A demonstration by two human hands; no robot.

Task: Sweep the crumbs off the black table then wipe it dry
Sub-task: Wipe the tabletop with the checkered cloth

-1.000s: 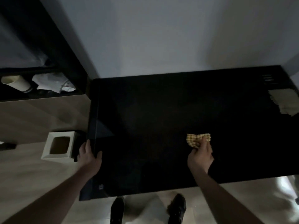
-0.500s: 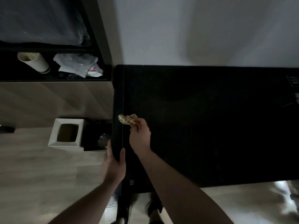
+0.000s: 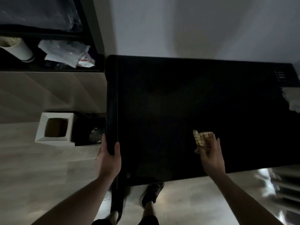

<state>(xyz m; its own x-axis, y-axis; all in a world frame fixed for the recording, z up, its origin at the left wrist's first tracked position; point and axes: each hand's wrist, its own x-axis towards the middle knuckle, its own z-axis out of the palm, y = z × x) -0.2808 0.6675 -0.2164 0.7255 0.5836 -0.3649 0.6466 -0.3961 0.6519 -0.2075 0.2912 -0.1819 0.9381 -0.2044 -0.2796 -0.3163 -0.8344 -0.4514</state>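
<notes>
Right hand (image 3: pixel 211 155), lower right of centre: grasping a yellow checked cloth (image 3: pixel 202 138), cloth bunched against the black table (image 3: pixel 162 103) top. Left hand (image 3: pixel 108 159), lower centre: clasping the table's left edge, thumb on top, fingers over the side. Table fills centre and right. Pale cloth (image 3: pixel 292 99) on the table at the right frame edge. White bin (image 3: pixel 54 127) and black bin (image 3: pixel 87 129) on the floor, left of the table. Crumbs: cannot tell in the dark.
</notes>
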